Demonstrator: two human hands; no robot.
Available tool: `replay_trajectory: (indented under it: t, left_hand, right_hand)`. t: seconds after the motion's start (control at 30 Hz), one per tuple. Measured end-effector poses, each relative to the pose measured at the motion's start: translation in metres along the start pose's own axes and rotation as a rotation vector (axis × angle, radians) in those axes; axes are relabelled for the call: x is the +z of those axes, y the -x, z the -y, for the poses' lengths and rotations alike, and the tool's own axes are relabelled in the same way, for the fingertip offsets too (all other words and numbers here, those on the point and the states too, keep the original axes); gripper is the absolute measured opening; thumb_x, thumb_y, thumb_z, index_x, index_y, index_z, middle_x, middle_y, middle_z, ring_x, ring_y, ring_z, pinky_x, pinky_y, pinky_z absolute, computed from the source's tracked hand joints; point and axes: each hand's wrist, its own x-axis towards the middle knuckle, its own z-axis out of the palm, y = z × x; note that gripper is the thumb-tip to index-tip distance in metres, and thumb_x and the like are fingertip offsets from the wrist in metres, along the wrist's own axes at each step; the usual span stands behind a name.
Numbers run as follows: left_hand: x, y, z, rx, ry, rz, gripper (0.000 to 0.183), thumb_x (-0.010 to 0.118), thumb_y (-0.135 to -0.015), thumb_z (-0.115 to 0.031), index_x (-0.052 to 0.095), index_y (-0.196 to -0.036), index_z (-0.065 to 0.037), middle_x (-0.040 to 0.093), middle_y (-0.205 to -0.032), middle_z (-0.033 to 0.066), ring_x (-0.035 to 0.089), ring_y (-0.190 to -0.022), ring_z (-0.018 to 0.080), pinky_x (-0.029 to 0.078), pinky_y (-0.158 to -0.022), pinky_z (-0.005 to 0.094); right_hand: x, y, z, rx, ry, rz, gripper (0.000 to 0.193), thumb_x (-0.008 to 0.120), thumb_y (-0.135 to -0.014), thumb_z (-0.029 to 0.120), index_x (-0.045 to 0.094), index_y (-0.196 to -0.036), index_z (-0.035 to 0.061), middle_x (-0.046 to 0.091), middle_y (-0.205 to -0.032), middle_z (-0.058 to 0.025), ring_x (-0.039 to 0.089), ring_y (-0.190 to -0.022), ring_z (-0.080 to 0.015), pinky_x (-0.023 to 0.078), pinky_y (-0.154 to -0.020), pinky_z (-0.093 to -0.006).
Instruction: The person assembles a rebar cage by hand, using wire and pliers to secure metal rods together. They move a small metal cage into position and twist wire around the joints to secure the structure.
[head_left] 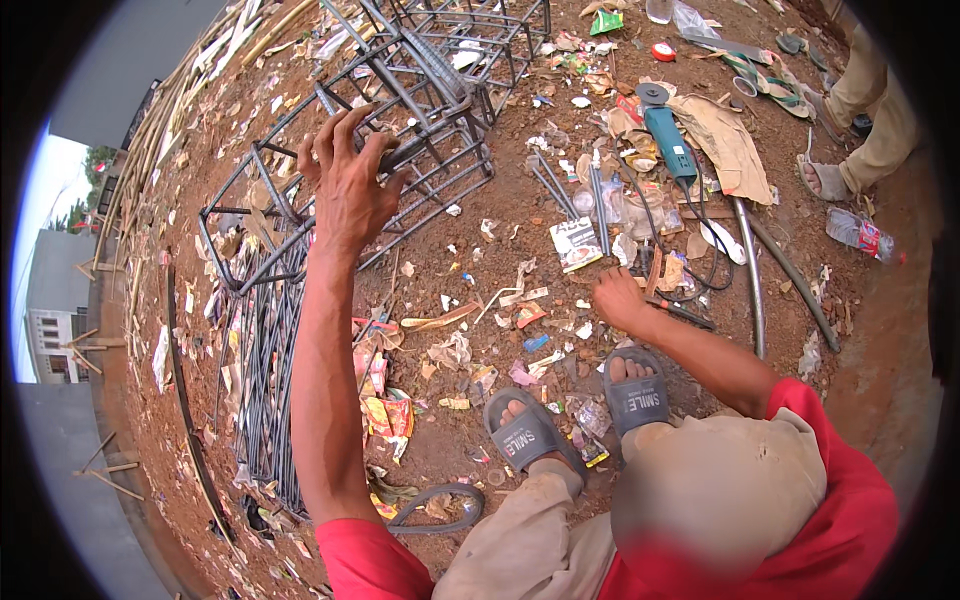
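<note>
Short rods are pointed lengthwise toward the nearer right hand; left hand at steel frame; neither grip can be determined.

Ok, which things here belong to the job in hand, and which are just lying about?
Likely the job:
rebar cage, left hand at it
short steel rods, near right hand
long bars
angle grinder

Lying about:
plastic bottle
green wrapper
brown sheet

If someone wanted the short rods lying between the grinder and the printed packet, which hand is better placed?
Probably the right hand: it is low, just below the short rods, while the left hand is farther off, at the rebar cage.
</note>
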Motion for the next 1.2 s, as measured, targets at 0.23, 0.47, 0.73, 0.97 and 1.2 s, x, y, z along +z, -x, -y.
replay_trajectory:
  t: [0.23, 0.47, 0.73, 0.97, 1.2]
  left_hand:
    - [0.007, -0.002, -0.004, -0.069, 0.049, 0.08, 0.026, 0.079, -0.074, -0.027, 0.068, -0.089, -0.01, 0.048, -0.141, 0.0061, 0.032, -0.137, 0.0308, 0.016, -0.112, 0.049]
    - [0.009, -0.003, -0.012, -0.032, 0.023, 0.153, 0.023, 0.071, -0.082, -0.025, 0.064, -0.092, -0.004, 0.048, -0.141, 0.0047, 0.033, -0.136, 0.0299, 0.02, -0.112, 0.0457]
    - [0.001, -0.002, 0.011, -0.067, 0.333, 0.081, 0.028, 0.057, -0.086, -0.022, 0.066, -0.108, -0.007, 0.057, -0.131, 0.0108, 0.04, -0.132, 0.0309, 0.028, -0.111, 0.0459]
    - [0.008, -0.002, 0.012, -0.275, 0.472, -0.157, 0.038, 0.054, -0.087, -0.01, 0.065, -0.123, -0.013, 0.048, -0.142, 0.0102, 0.038, -0.133, 0.0312, 0.025, -0.113, 0.0449]
    - [0.008, 0.0, 0.01, -0.316, 0.376, -0.026, 0.025, 0.062, -0.087, -0.017, 0.074, -0.109, -0.02, 0.037, -0.151, 0.0099, 0.022, -0.142, 0.0324, 0.011, -0.115, 0.0482]
  right_hand:
    - [-0.008, 0.013, -0.007, -0.017, -0.177, -0.15, 0.021, 0.063, -0.074, 0.018, 0.061, -0.089, 0.0047, 0.062, -0.089, -0.0107, 0.059, -0.09, -0.0257, 0.042, -0.08, -0.0396]
    - [-0.047, 0.037, 0.048, 0.3, -1.035, -0.063, 0.017, 0.058, -0.088, 0.016, 0.06, -0.098, 0.0019, 0.064, -0.088, -0.014, 0.064, -0.084, -0.0295, 0.048, -0.072, -0.0428]
    - [-0.132, -0.102, 0.091, 0.433, -1.971, -0.04, 0.017, 0.061, -0.095, 0.013, 0.059, -0.103, -0.0019, 0.062, -0.079, -0.0051, 0.057, -0.063, -0.0105, 0.051, -0.054, -0.0263]
    - [-0.192, -0.169, 0.124, 0.404, -2.195, -0.22, 0.016, 0.061, -0.094, 0.01, 0.058, -0.103, -0.0022, 0.06, -0.077, -0.0043, 0.055, -0.06, -0.0103, 0.048, -0.05, -0.0268]
    - [-0.212, -0.19, 0.127, 0.163, -2.244, -0.373, 0.012, 0.06, -0.096, 0.011, 0.06, -0.101, 0.0, 0.062, -0.079, -0.0025, 0.054, -0.062, -0.0088, 0.046, -0.053, -0.0251]
